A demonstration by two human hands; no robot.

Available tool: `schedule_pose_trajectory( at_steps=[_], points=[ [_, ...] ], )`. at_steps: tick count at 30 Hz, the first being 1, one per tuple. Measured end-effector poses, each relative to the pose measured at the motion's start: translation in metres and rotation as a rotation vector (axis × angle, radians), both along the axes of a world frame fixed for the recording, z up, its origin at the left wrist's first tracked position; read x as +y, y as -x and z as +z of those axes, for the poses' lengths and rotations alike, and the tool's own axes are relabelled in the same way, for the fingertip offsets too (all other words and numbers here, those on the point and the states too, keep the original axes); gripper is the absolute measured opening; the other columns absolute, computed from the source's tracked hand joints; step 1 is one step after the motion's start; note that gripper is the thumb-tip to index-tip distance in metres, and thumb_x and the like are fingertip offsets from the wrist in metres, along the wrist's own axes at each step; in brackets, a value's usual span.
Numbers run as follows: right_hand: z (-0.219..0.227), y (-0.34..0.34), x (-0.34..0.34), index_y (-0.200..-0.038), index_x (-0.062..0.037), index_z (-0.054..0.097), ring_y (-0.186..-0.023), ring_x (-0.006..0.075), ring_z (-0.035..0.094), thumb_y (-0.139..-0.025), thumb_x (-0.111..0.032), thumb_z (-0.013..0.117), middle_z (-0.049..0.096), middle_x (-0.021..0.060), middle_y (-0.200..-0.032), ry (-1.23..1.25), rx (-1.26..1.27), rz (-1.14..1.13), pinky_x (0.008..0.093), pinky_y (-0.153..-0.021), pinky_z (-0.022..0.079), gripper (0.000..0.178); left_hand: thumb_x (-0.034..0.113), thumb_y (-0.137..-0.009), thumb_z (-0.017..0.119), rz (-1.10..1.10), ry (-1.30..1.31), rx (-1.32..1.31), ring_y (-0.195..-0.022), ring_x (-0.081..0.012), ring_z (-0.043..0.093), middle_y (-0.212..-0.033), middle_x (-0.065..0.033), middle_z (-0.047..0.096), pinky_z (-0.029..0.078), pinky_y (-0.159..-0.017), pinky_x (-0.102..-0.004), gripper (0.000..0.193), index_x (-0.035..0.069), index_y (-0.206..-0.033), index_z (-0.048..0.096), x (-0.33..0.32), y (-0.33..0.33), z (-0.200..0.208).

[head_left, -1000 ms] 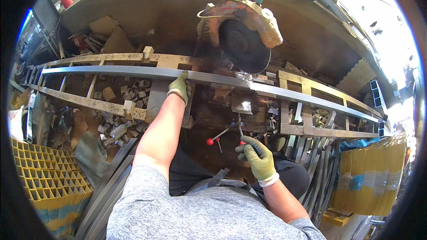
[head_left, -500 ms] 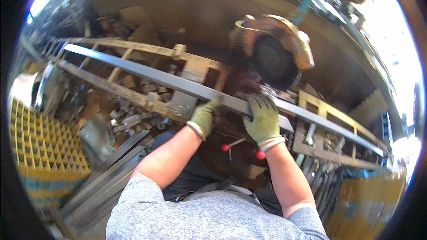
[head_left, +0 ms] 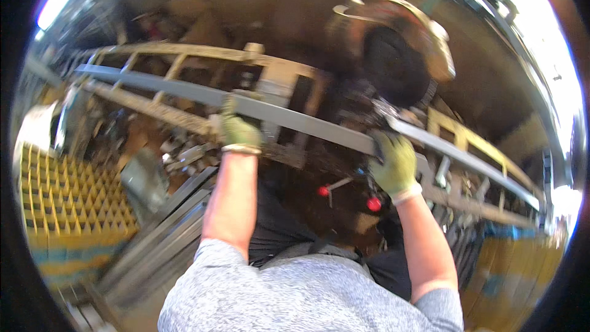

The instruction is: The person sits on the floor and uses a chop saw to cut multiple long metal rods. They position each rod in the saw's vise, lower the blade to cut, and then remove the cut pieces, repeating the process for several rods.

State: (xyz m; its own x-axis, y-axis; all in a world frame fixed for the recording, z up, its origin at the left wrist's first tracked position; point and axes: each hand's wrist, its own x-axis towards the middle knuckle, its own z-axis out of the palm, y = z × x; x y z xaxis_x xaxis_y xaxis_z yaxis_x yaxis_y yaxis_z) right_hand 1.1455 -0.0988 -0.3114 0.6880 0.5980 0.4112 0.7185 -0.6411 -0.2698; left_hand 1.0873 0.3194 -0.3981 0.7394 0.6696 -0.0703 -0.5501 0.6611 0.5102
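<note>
A long grey metal bar (head_left: 301, 123) runs slantwise from the far left to the middle, over a ladder-like support frame (head_left: 178, 49). My gloved left hand (head_left: 241, 126) is closed around it partway along, fingers over the far side. At the bar's right end, my gloved right hand (head_left: 395, 163) grips it, the fingertips partly dark and blurred. A second metal bar (head_left: 467, 158) lies to the right, its near end beyond my right hand and apart from the first. Just beyond the hands stands a machine head with a large dark disc (head_left: 395, 66).
Red-knobbed levers (head_left: 373, 204) stick out below my right hand. Offcuts (head_left: 184, 155) lie under the frame at left, beside stacked metal lengths (head_left: 163, 233). A yellow grid-like stack (head_left: 74, 190) stands far left, brown boxes (head_left: 510, 270) at lower right. The right-hand frame (head_left: 485, 154) supports the second bar.
My left hand has moved left along the bar. The bar's right end now sits nearer me, offset from the second bar. My right hand still holds that end. The view has shifted slightly.
</note>
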Motion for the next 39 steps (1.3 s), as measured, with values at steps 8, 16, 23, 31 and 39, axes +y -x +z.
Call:
schedule_pose_trajectory(
  at_steps=[8, 16, 23, 31, 39],
  points=[
    [-0.001, 0.005, -0.013, -0.152, -0.0102, 0.073, -0.137, 0.0431, 0.071, -0.08, -0.01, 0.094, 0.078, 0.0163, -0.147, -0.188, -0.123, 0.043, 0.0568, -0.121, 0.054, 0.075, 0.034, -0.102, 0.095, -0.122, -0.278, -0.336, -0.127, -0.0306, 0.076, -0.125, -0.0108, 0.082, 0.054, -0.131, -0.0595, 0.051, 0.004, -0.137, 0.073, -0.013, 0.063, 0.107],
    [0.01, 0.026, -0.01, -0.162, -0.0123, 0.067, -0.15, 0.0434, 0.065, -0.084, -0.011, 0.094, 0.072, 0.0169, -0.158, -0.362, -0.012, 0.119, 0.0593, -0.134, 0.046, 0.082, 0.037, -0.11, 0.089, -0.151, -0.697, -0.406, -0.136, -0.0307, 0.068, -0.13, -0.0077, 0.075, 0.042, -0.138, -0.0613, 0.052, 0.005, -0.146, 0.07, -0.05, 0.16, 0.209],
    [-0.007, 0.056, 0.003, -0.165, -0.0105, 0.065, -0.153, 0.0474, 0.062, -0.08, -0.007, 0.092, 0.069, 0.0212, -0.161, -0.407, 0.053, 0.147, 0.0594, -0.134, 0.047, 0.089, 0.042, -0.104, 0.095, -0.077, -0.827, -0.249, -0.146, -0.0344, 0.066, -0.136, -0.0055, 0.075, 0.039, -0.141, -0.0638, 0.063, 0.01, -0.151, 0.069, -0.093, 0.249, 0.225],
    [-0.003, 0.058, 0.017, -0.163, -0.0118, 0.067, -0.151, 0.0452, 0.066, -0.087, -0.002, 0.09, 0.073, 0.0198, -0.16, -0.295, -0.018, 0.258, 0.0579, -0.132, 0.049, 0.08, 0.041, -0.107, 0.091, 0.104, -0.993, -0.034, -0.146, -0.0283, 0.066, -0.145, -0.007, 0.072, 0.044, -0.136, -0.052, 0.062, 0.01, -0.155, 0.067, -0.139, 0.328, 0.197],
    [0.023, 0.038, 0.053, -0.152, -0.0092, 0.076, -0.139, 0.0458, 0.07, -0.093, -0.008, 0.073, 0.078, 0.0194, -0.149, -0.12, -0.124, 0.475, 0.0585, -0.125, 0.05, 0.059, 0.017, -0.114, 0.082, 0.246, -0.369, -0.086, -0.149, -0.0302, 0.067, -0.146, -0.0085, 0.076, 0.052, -0.133, -0.0485, 0.046, 0.007, -0.156, 0.066, -0.163, 0.382, 0.148]
  ],
)
